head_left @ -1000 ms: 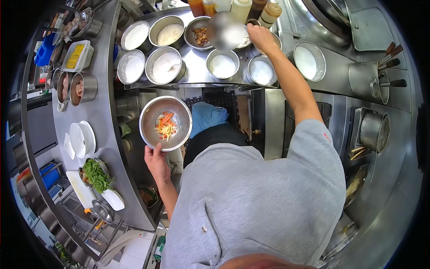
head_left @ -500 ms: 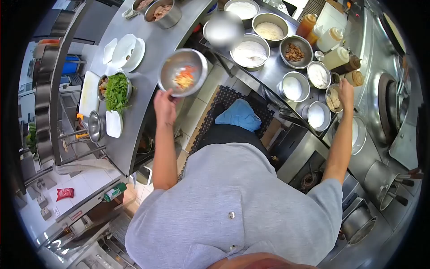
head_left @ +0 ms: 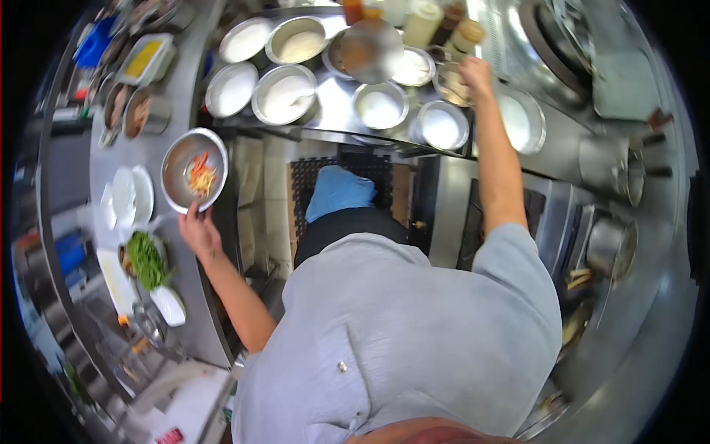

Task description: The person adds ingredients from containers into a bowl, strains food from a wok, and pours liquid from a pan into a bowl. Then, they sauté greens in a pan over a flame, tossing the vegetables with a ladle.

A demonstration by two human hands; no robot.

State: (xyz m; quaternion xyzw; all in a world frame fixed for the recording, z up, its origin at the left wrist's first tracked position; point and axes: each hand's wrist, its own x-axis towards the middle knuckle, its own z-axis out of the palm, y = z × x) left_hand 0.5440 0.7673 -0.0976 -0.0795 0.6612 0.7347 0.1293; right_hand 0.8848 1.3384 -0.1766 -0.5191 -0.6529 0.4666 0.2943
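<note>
My left hand (head_left: 200,231) grips the near rim of a steel mixing bowl (head_left: 176,166), fingers closed on it. Thin orange and pale yellow strips (head_left: 200,176) lie inside the bowl, which is tilted towards me. Across on the right, my right hand (head_left: 475,74) is closed above a small metal container (head_left: 450,85) holding a beige, chunky food. What its fingers grip is too small to make out. Beside that container stand a pot of white powder or liquid (head_left: 442,124) and a tub of white contents (head_left: 413,66).
Several pots of white contents (head_left: 285,95) line the far counter, with sauce bottles (head_left: 423,22) behind. On the left counter stand white dishes (head_left: 126,196), leafy greens (head_left: 148,259) and a pot of meat (head_left: 148,112). Stacked saucepans (head_left: 603,163) sit at right.
My view has turned, so the counters appear shifted to the left. The bowl in my left hand is now beside the left counter's edge. My right hand stays at the small container.
</note>
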